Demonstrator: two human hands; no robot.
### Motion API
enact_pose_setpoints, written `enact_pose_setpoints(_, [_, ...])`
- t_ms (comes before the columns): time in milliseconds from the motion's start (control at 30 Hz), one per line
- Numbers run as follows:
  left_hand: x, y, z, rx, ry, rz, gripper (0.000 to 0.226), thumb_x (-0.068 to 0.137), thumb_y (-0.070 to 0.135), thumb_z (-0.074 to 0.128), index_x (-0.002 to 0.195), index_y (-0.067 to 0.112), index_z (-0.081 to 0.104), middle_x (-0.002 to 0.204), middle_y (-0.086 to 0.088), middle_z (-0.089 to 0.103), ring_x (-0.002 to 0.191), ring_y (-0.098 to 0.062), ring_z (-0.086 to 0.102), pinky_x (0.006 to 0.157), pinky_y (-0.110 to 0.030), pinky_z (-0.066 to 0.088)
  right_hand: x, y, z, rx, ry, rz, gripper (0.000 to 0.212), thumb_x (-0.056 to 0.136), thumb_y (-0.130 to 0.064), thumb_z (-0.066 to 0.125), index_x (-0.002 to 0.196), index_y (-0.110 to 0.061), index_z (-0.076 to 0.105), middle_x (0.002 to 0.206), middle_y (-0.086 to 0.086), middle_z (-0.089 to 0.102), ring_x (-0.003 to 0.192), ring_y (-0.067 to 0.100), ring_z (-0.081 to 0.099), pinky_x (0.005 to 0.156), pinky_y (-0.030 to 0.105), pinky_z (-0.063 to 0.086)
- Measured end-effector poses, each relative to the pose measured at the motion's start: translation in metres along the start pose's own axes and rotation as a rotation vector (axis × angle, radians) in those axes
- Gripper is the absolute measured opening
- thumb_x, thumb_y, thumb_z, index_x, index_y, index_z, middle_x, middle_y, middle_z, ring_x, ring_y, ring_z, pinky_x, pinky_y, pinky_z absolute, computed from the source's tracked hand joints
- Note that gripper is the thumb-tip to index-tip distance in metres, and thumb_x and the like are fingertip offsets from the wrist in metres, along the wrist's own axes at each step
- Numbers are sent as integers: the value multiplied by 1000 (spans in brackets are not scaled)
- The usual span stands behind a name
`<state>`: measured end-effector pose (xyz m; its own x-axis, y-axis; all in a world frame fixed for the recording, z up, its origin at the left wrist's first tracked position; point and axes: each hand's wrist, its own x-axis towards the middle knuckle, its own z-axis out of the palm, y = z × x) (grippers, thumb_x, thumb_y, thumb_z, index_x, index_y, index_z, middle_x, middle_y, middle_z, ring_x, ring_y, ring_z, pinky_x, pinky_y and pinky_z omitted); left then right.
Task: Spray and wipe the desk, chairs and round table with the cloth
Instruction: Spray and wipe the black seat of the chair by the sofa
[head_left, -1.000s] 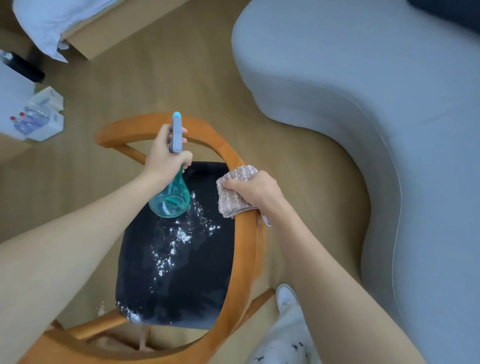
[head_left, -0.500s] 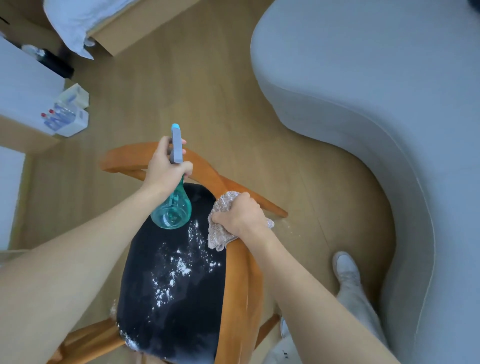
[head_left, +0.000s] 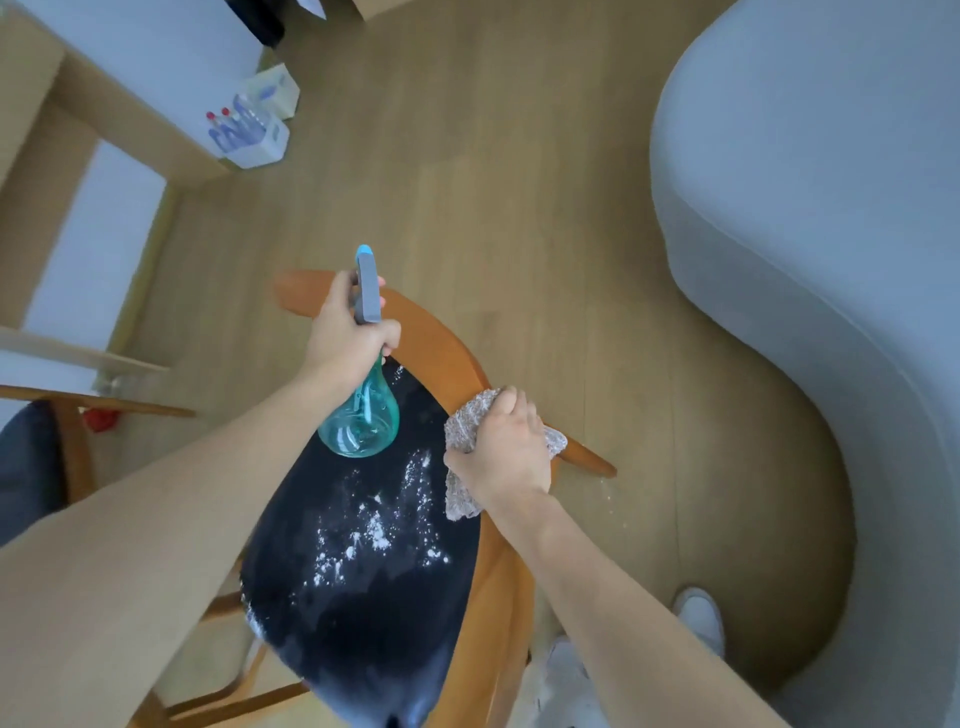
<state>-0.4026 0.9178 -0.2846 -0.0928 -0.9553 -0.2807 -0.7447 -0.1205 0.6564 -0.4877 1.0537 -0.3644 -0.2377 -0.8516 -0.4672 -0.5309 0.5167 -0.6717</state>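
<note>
A wooden chair (head_left: 441, 343) with a curved orange-brown backrest and a black seat (head_left: 363, 597) stands below me. White powder speckles the seat's middle. My left hand (head_left: 345, 338) grips a teal spray bottle (head_left: 361, 423) by its grey trigger head, held over the seat's far end. My right hand (head_left: 501, 452) presses a beige-pink cloth (head_left: 460, 434) onto the backrest rail at its right-hand bend. Part of the cloth hangs down inside the rail, over the seat edge.
A large grey sofa (head_left: 831, 260) curves along the right. A white box with small bottles (head_left: 249, 130) sits on the wooden floor by a white cabinet (head_left: 104, 104) at upper left. Another wooden chair (head_left: 72, 431) is at the left edge. My white shoes (head_left: 701, 618) stand right of the chair.
My view has swung, so the chair looks rotated and lower in frame. My right hand with the cloth has slid along the backrest rail. The left hand keeps the bottle over the seat.
</note>
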Motion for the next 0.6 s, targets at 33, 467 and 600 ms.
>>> enact_pose_setpoints(33, [4,-2,-2,-5,11,-17,60,47,11,55,103,30,50,99,9,55,63,-22,50,71,-43,47,4,-2,-2,-21,-1,-19,93,83,-43,66,145,2,14,150,18,26,142,30,20,118,37,18])
enact_pose_setpoints(467, [68,-31,-27,-119,131,-158,56,49,11,57,99,36,52,101,3,57,69,-23,52,71,-42,47,64,-26,-24,-111,-127,-142,105,77,-56,65,147,0,11,152,15,23,142,27,19,117,37,23])
enact_pose_setpoints(600, [89,-35,-46,-131,230,-208,56,62,-3,61,108,27,51,102,1,56,67,-19,52,63,-31,43,89,-43,-30,-189,-214,-187,108,78,-61,61,148,0,7,154,15,20,144,27,17,118,37,21])
